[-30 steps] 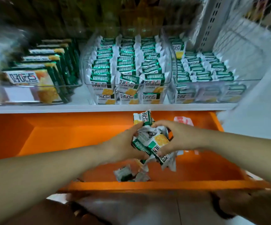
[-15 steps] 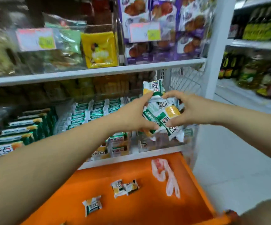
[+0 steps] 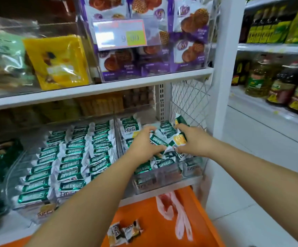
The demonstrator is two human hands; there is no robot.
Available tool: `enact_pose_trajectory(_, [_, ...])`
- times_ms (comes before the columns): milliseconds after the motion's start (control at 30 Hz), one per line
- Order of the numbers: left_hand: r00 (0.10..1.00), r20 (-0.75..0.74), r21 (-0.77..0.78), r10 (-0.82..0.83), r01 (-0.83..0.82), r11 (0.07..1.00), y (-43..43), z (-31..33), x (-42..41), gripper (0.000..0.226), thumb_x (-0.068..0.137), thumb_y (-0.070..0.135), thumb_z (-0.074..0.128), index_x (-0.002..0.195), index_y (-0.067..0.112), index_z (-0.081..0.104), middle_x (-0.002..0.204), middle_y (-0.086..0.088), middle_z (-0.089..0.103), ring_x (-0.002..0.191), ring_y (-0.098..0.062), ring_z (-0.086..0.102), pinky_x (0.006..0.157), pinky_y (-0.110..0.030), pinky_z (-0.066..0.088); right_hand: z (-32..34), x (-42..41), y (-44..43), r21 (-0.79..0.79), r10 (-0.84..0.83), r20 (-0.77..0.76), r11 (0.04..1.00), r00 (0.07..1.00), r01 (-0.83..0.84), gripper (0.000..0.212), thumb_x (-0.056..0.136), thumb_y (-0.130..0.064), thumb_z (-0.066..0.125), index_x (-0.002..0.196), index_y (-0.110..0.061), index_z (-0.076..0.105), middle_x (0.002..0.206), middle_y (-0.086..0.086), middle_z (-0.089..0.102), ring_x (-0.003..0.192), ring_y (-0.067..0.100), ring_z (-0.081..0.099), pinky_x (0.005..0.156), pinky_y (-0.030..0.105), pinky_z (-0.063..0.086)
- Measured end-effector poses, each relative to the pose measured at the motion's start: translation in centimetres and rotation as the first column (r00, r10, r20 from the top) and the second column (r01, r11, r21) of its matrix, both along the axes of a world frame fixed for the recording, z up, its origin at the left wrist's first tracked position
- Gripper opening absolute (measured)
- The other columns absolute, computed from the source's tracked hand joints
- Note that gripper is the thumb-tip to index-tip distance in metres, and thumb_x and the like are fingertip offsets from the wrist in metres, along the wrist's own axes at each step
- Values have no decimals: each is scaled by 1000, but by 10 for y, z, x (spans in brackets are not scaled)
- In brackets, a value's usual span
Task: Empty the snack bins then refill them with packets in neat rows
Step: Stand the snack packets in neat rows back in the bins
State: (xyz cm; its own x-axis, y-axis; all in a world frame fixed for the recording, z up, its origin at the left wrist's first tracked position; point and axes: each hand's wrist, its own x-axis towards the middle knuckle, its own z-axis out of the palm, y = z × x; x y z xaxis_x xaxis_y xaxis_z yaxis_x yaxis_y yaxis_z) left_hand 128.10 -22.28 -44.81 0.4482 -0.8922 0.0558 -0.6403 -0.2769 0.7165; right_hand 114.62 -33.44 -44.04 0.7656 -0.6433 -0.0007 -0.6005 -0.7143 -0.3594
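I see both forearms reaching in from the 6 o'clock edge of the view and meeting over the right bin (image 3: 159, 182) on the lower shelf (image 3: 141, 198).

1. Left hand (image 3: 144, 145): back of the hand toward the camera, fingers and thumb curled round the 9 o'clock side of a bundle of packets (image 3: 162, 139). It is gripping.
2. Right hand (image 3: 193, 141): it closes on the same bundle from 3 o'clock, fingers curled over the wrappers. It is gripping. One packet stands up above its knuckles at 12 o'clock.
3. Bundle: green-and-white wrappers pressed between the two hands at mixed angles. It is held over the inside of the right bin, just above the packets already lying there. I cannot tell whether it touches them.

The right bin is clear plastic and sits at the 3 o'clock end of the shelf, beside a wire mesh panel (image 3: 187, 104). At its 9 o'clock stands the left bin (image 3: 12, 179), also clear, filled with packet rows (image 3: 73, 157) running front to back.

At 6 o'clock, below the shelf, is an orange tray (image 3: 164, 234). Two loose packets (image 3: 125, 232) lie on it, with a crumpled plastic bag (image 3: 177, 218) at their 2 o'clock.

On the upper shelf (image 3: 91, 90), a price tag (image 3: 121, 34) hangs in front of purple snack bags (image 3: 189, 50). Bottles (image 3: 278, 86) line the shelving at 3 o'clock.
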Motion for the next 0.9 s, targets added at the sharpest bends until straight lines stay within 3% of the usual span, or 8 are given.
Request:
enact_pose_trajectory(100, [998, -46, -8, 53, -54, 999, 6, 2, 0, 48, 83, 21, 74, 122, 13, 47, 131, -26, 51, 39, 0, 48, 34, -10, 30, -7, -4, 3, 21, -69, -7, 997, 998, 69, 74, 77, -34, 75, 140, -27, 37, 117, 15, 51, 107, 30, 50, 82, 30, 40])
enact_pose_trajectory(200, [997, -36, -21, 71, -72, 997, 13, 5, -4, 37, 82, 23, 75, 109, 17, 51, 127, -25, 55, 56, 0, 51, 36, -9, 30, -4, -9, 12, -10, -116, 47, 993, 992, 116, 62, 77, -32, 75, 131, -30, 46, 133, 15, 41, 123, 32, 45, 90, 33, 41])
enact_pose_trajectory(300, [996, -41, -78, 84, -87, 993, 20, 8, -10, 32, 82, 25, 75, 102, 22, 50, 124, -26, 55, 51, -3, 50, 39, -12, 33, 3, -15, 21, -147, -156, 64, 975, 986, 164, 44, 78, -35, 73, 117, -30, 53, 119, 4, 55, 106, 25, 53, 77, 32, 43])
enact_pose_trajectory(400, [996, 6, -141, 89, -87, 986, 25, 8, -11, 33, 79, 34, 76, 100, 27, 51, 107, -17, 58, 88, -26, 56, 64, -31, 44, 12, -25, 27, -170, -174, 149, 965, 973, 199, 34, 77, -39, 74, 103, -27, 55, 88, -4, 63, 75, 18, 54, 58, 26, 35])
enact_pose_trajectory(500, [986, 133, -171, 104, -81, 982, 33, 13, -15, 35, 74, 44, 76, 99, 34, 54, 86, 8, 46, 97, -20, 48, 72, -31, 41, 15, -35, 28, 5, -226, 436, 969, 871, 249, 33, 75, -35, 78, 91, -23, 51, 74, -6, 56, 59, 7, 50, 47, 21, 35])
enact_pose_trajectory(600, [965, 247, -211, 86, -33, 977, 40, 19, -17, 32, 75, 45, 74, 98, 35, 55, 85, 22, 45, 85, -10, 46, 71, -29, 40, 13, -42, 31, 425, -391, 674, 899, 627, 104, 29, 80, -25, 74, 96, -27, 51, 90, -3, 60, 71, 13, 62, 66, 18, 52])
enact_pose_trajectory(700, [972, 232, -240, 41, 17, 971, 46, 18, -16, 25, 76, 40, 75, 89, 36, 55, 99, 22, 53, 70, -4, 51, 72, -29, 46, 8, -46, 40, 705, -536, 651, 689, 537, -168, 20, 87, -16, 67, 104, -17, 57, 103, 11, 68, 79, 23, 72, 65, 28, 57])
enact_pose_trajectory(900, [996, 93, -233, 15, 7, 972, 55, 4, -15, 21, 79, 25, 75, 89, 33, 58, 104, 13, 65, 56, 0, 57, 68, -29, 56, -9, -49, 53, 800, -612, 590, 535, 526, -274, 23, 88, -20, 65, 109, -12, 60, 102, 4, 73, 90, 13, 70, 75, 29, 58])
